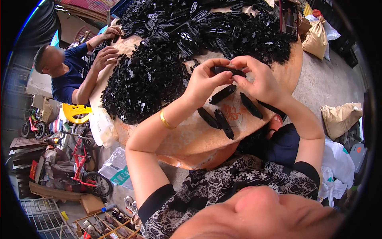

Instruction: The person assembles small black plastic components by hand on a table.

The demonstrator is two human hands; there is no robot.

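Above the near part of the table, my left hand (205, 81) and my right hand (260, 79) hold one long, narrow black plastic piece (229, 71) between them. The fingers and thumbs of each hand pinch an end of it, partly covering it. Under my hands lie several similar black pieces: one slanted piece (222, 94) just below, another piece (250, 106) to the right, and two side by side nearer me, the left piece (207, 118) and the right piece (224, 124). None of these touches my hands.
A heap of small black parts (139, 83) covers the table's left, with longer black pieces (191, 28) behind. A phone (289, 20) stands at the far right of the orange-patterned tabletop (187, 147). Across at left, a person's hand (105, 57) works. Bags (316, 38) and a red bicycle (81, 163) surround the table.
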